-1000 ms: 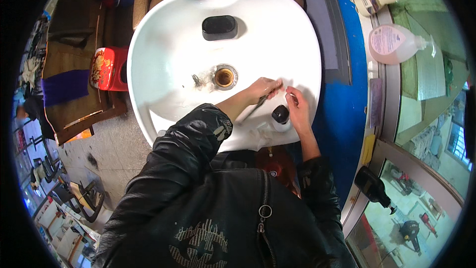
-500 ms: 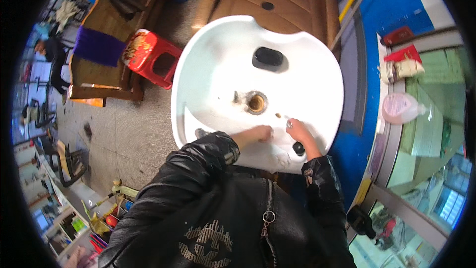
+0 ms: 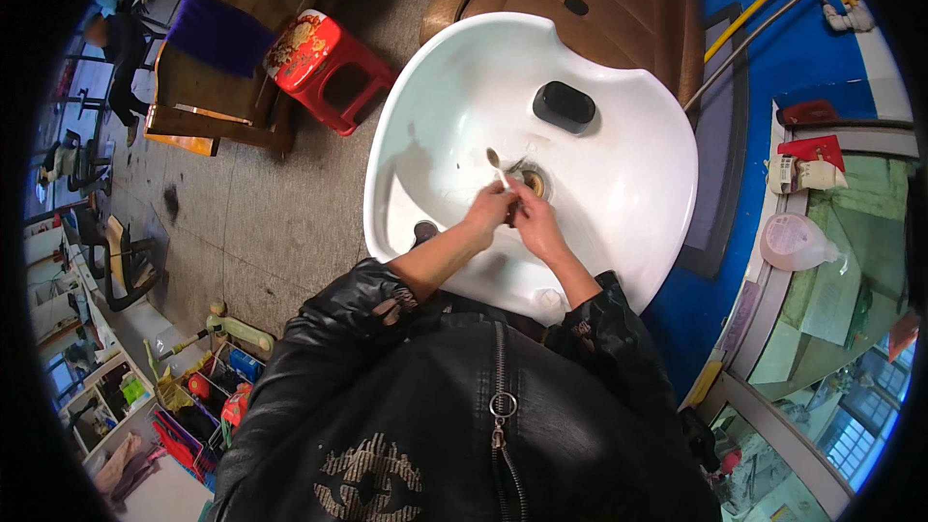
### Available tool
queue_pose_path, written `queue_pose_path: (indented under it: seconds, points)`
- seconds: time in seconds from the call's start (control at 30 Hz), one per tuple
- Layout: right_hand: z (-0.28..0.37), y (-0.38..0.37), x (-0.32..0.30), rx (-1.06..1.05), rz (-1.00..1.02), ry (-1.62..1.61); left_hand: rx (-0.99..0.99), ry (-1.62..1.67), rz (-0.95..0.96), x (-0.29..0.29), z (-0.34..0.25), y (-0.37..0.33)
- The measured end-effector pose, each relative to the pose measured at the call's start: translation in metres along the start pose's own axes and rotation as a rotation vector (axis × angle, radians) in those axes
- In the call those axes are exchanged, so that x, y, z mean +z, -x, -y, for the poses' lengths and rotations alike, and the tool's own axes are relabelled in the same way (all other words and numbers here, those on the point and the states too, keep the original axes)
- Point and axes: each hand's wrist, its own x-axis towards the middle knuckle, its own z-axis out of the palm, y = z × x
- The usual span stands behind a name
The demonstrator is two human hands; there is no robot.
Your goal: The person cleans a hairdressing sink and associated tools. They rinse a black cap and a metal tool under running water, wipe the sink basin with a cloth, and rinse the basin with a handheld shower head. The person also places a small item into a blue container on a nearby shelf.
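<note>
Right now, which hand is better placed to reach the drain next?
Probably the right hand: it lies closer to the drain; the left hand sits farther left. Which grips the slim tool is unclear.

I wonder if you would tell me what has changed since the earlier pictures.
The left hand and right hand moved leftward and farther forward, coming together by the drain; a slim, pale item now projects beyond them. The black pad stayed on the white basin.
</note>
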Motion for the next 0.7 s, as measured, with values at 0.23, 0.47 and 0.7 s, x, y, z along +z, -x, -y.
queue_pose_path:
  seconds: [0.23,0.47,0.7]
  points:
    - [-0.059,-0.066,-0.038,0.024,-0.274,0.275,0.563,0.057,-0.196,-0.055,-0.062,0.076]
    - [-0.140,-0.087,-0.011,0.194,-0.216,0.869,0.536,0.221,-0.380,-0.105,-0.073,0.112]
    - [-0.174,-0.104,-0.031,0.261,-0.493,0.616,0.466,0.281,-0.396,-0.126,-0.053,0.110]
